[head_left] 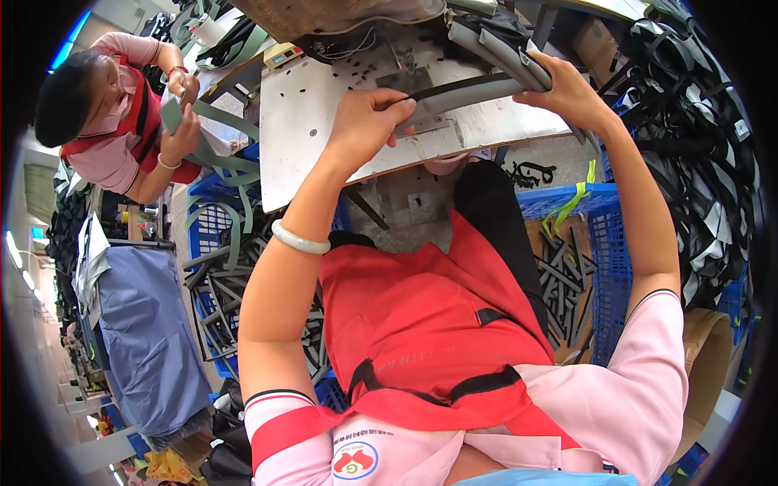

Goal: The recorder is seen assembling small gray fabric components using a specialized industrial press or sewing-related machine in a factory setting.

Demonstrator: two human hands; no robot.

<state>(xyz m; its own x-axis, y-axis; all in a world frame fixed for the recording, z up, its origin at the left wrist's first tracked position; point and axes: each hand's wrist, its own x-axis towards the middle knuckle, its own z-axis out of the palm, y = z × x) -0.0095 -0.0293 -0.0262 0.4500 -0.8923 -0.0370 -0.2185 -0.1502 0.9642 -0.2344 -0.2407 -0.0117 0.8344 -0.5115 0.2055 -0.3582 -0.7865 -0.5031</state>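
Note:
A grey fabric strip with a black edge stretches between my hands above the white worktable. At its left end, the fingers of my left hand are pinched on it, beside a metal plate under the sewing machine. My right hand is closed round the strip's other end, with the thumb against more grey strips that slant up toward the back. Part of the machine's needle area is shaded and hard to make out.
Small black scraps dot the tabletop. Blue baskets with grey strips stand by my legs. Black straps heap up at the right beside a cardboard box. At the left, a co-worker handles a green-grey band.

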